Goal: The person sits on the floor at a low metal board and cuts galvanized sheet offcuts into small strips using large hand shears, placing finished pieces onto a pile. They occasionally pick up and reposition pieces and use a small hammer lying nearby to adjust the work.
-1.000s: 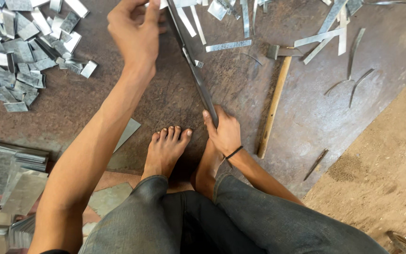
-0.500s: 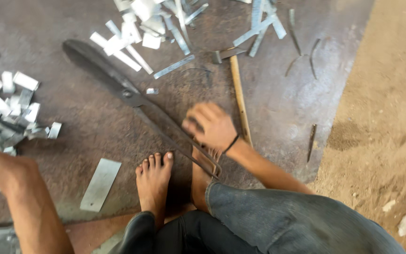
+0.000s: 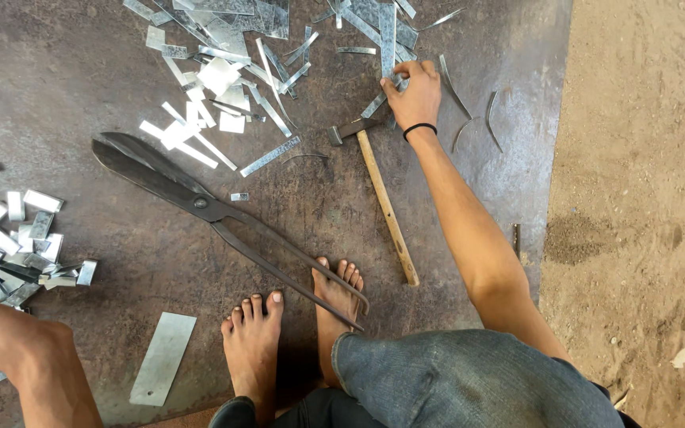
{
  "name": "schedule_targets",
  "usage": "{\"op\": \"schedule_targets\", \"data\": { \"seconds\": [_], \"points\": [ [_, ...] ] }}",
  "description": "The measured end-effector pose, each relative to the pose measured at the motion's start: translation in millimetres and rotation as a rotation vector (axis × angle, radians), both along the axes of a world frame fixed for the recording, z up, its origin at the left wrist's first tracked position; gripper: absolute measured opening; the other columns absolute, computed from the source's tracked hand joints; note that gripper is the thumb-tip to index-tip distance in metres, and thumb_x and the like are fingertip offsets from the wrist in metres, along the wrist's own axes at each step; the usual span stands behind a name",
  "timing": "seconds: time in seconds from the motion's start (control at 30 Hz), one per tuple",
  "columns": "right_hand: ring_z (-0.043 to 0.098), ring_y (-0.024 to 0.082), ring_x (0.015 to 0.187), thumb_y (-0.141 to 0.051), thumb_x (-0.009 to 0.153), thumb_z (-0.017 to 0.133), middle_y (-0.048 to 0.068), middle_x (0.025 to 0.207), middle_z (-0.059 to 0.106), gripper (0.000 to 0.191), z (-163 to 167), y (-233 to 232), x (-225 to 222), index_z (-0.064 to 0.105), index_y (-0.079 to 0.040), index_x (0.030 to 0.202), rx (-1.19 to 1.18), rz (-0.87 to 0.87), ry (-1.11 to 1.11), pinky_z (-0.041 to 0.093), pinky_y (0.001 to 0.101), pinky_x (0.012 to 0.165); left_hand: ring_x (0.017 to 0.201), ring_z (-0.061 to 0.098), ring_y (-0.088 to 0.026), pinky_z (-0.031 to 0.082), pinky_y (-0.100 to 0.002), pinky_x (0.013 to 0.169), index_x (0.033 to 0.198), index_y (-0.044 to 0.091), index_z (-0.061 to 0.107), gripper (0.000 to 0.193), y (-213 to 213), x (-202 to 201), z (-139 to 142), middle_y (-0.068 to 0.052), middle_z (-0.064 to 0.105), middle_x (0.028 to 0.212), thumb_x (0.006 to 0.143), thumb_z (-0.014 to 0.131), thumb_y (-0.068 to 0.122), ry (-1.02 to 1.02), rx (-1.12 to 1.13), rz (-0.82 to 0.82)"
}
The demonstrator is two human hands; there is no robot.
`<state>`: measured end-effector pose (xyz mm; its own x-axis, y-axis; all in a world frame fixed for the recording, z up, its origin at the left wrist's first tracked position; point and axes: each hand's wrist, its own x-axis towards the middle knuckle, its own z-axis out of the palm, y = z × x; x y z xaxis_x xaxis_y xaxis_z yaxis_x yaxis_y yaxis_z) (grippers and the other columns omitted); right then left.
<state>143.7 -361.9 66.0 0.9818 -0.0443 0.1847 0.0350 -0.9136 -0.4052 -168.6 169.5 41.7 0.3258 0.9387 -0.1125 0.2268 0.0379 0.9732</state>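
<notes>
Lying beside untouched tin snips [image 3: 200, 202], a far metal strip [image 3: 376, 105] is pinched by the right hand [image 3: 414, 93]; many cut pieces [image 3: 9, 246] are piled left, and the left hand's grip cannot be told.

Right hand [image 3: 415, 93] reaching forward, fingers curled

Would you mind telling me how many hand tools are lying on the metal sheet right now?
2. Large black shears lie open across the middle, handles reaching the person's foot. A wooden-handled hammer lies right of them, its head just beside the right hand. Scrap strips could hide smaller tools.
</notes>
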Motion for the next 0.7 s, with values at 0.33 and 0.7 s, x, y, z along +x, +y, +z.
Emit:
{"op": "schedule_targets", "data": {
  "seconds": [0.33, 0.7],
  "points": [
    [0.066, 0.031, 0.098, -0.02, 0.078, 0.088, 0.011, 0.106, 0.064, 0.036, 10, 0, 19, 0.069, -0.008, 0.107, -0.067, 0.133, 0.059, 0.054, 0.0426, 0.084, 0.097, 0.044, -0.019, 0.038, -0.037, 0.096, 0.096, 0.004, 0.037, 0.028, -44, 30, 60, -0.008, 0.039, 0.1, 0.112, 0.061, 0.008, 0.065, 0.106, -0.179],
    [0.067, 0.03, 0.088, -0.01, 0.079, 0.089, 0.013, 0.094, 0.068, 0.025, 10, 8, 34, 0.069, -0.005, 0.093, -0.075, 0.243, 0.011, 0.054, 0.0421, 0.075, 0.124, 0.052, -0.02, 0.049, -0.039, 0.11, 0.128, 0.001, 0.05, 0.028, -58, 34, 71, -0.013, 0.047, 0.133, 0.108, 0.053, -0.018, -0.073, 0.286, -0.403]
  ]
}}
